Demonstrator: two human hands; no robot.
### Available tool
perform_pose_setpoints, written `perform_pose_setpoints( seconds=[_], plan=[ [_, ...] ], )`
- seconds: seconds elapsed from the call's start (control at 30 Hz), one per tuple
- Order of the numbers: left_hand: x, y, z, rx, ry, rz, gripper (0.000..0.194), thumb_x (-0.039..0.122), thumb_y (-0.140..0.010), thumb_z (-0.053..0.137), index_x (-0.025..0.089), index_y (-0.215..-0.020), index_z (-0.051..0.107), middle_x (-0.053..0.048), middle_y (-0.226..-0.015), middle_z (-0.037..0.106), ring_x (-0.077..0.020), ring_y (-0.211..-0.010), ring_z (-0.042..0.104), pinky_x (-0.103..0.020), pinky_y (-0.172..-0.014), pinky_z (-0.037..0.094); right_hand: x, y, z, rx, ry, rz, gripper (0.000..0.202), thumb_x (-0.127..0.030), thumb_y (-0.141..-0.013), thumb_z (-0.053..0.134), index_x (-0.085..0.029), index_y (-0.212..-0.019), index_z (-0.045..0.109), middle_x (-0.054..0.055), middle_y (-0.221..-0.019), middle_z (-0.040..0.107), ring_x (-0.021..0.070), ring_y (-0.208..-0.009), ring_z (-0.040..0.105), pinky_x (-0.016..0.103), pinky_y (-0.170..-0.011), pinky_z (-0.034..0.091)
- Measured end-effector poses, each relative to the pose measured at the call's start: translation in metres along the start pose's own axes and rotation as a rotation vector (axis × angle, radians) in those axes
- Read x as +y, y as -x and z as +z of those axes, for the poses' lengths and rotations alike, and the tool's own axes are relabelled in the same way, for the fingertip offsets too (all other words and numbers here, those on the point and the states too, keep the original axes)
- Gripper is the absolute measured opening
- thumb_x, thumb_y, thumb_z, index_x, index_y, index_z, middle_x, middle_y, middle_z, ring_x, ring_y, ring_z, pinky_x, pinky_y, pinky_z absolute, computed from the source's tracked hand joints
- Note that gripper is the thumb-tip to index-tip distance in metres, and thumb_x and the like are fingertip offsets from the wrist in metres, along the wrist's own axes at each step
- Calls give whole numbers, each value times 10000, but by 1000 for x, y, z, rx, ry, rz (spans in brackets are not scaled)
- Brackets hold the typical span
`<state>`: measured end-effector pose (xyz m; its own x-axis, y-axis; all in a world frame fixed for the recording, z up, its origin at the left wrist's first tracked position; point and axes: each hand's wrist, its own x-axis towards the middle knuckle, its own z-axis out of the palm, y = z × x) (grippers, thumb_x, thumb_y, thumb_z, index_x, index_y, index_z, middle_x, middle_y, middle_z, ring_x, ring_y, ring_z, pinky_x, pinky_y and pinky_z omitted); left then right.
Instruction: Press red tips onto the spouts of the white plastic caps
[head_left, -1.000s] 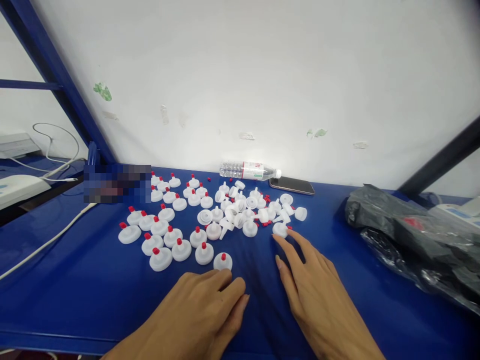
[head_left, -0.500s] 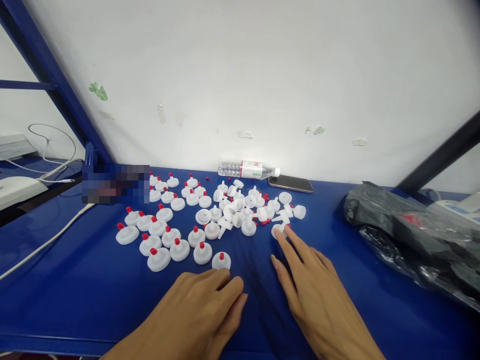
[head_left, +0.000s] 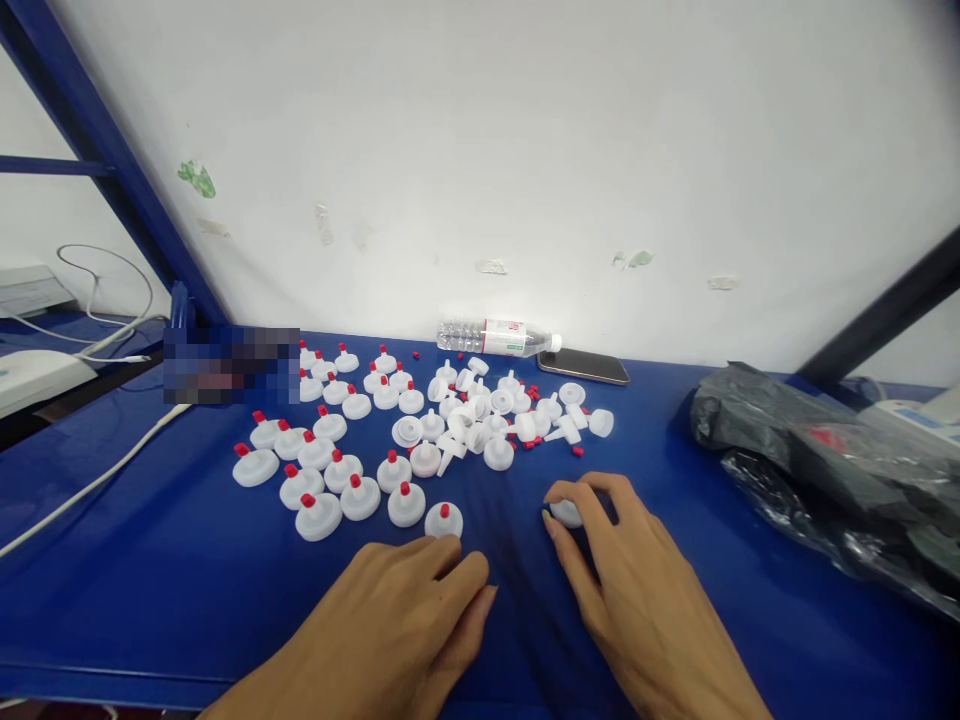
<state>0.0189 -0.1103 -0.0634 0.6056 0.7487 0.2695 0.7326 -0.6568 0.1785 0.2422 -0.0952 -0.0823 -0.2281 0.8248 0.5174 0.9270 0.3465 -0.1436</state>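
My right hand (head_left: pixel 622 560) curls its fingers round a white nozzle cap (head_left: pixel 566 513) on the blue table; fingers cover most of the cap. My left hand (head_left: pixel 409 610) rests at the front with fingers folded together, and whatever they may hold is hidden. Just beyond its knuckles stands a white nozzle cap with a red tip (head_left: pixel 444 522), which the fingers may touch. To the left, several more red-tipped caps (head_left: pixel 318 518) stand upright. A heap of white nozzle caps without tips (head_left: pixel 480 408) lies in the middle, with loose small red tips (head_left: pixel 577 452) around it.
A plastic bottle (head_left: pixel 499 338) lies near the wall beside a phone (head_left: pixel 585 366). Dark plastic bags (head_left: pixel 825 470) cover the right side of the table (head_left: pixel 135 590). A white cable (head_left: pixel 112 490) crosses the left side, and blue frame posts (head_left: pixel 127 190) rise there.
My right hand has drawn a white nozzle cap toward me from the heap's right edge, its fingers now bent round it. A loose red tip shows where it was. My left hand stays put.
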Motion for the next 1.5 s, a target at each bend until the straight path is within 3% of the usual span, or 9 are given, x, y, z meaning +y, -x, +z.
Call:
perform_pose_setpoints(
  seconds=[0.13, 0.4, 0.73, 0.87, 1.0, 1.1, 1.27, 1.5],
  plan=[
    [0, -1, 1, 10, -15, 7, 236, 162, -1008, 413, 232, -866, 588, 5, -797, 661, -199, -657, 676, -327, -545, 460, 1, 1, 0, -47, -16, 5, 293, -393, -1089, 310, -278, -1098, 580, 62, -1004, 607, 236, -775, 655, 418, -661, 561],
    [0, -2, 0, 0, -12, 2, 226, 168, -1007, 418, 235, -889, 599, 1, -803, 664, -212, -667, 683, -341, -553, 488, 3, 1, 2, -15, 24, -4, 371, -451, -1097, 293, -273, -1285, 558, 71, -1074, 644, 253, -859, 685, 435, -700, 583],
    [1, -1, -1, -52, -1, -22, 259, 180, -1018, 380, 237, -917, 611, -4, -861, 698, -222, -714, 708, -352, -583, 535, -1, 0, -1, 6, -3, 19, 358, -489, -1090, 298, -307, -1244, 564, 43, -1054, 677, 258, -850, 714, 445, -673, 609],
    [3, -3, -6, -72, 12, -48, 221, 188, -1019, 390, 235, -1045, 604, -6, -912, 717, -220, -745, 724, -356, -617, 564, -4, 1, -5, 29, -101, 45, 311, -491, -1072, 383, -331, -1288, 540, 19, -1098, 697, 235, -867, 736, 375, -623, 606],
    [3, -4, -7, -22, 22, -36, 257, 204, -1022, 385, 246, -1208, 557, -16, -993, 732, -221, -792, 736, -355, -637, 578, -5, 3, -5, -9, -212, -9, 282, -420, -1060, 466, -350, -1329, 515, -8, -1148, 706, 209, -937, 735, 355, -712, 615],
    [2, -4, -5, -40, 17, -35, 229, 203, -1021, 386, 251, -1148, 570, -9, -966, 729, -218, -777, 733, -349, -643, 577, -5, 5, -4, -26, -273, -52, 250, -370, -1051, 500, -350, -1298, 534, -20, -1134, 719, 209, -952, 730, 380, -799, 610],
    [3, -2, -4, -56, 9, -47, 193, 190, -1011, 394, 243, -1011, 579, -4, -914, 718, -206, -753, 726, -320, -647, 566, -7, 3, -9, -71, -326, -131, 167, -314, -1051, 502, -314, -1192, 593, -10, -1089, 729, 212, -922, 722, 375, -782, 604],
    [4, -1, -6, 17, -29, -26, 219, 206, -1017, 396, 241, -1103, 595, -17, -983, 738, -202, -768, 734, -324, -634, 580, -7, 1, -13, -69, -407, -158, 159, -345, -1066, 505, -297, -1161, 623, -33, -1072, 753, 168, -929, 733, 297, -793, 598]
  ],
)
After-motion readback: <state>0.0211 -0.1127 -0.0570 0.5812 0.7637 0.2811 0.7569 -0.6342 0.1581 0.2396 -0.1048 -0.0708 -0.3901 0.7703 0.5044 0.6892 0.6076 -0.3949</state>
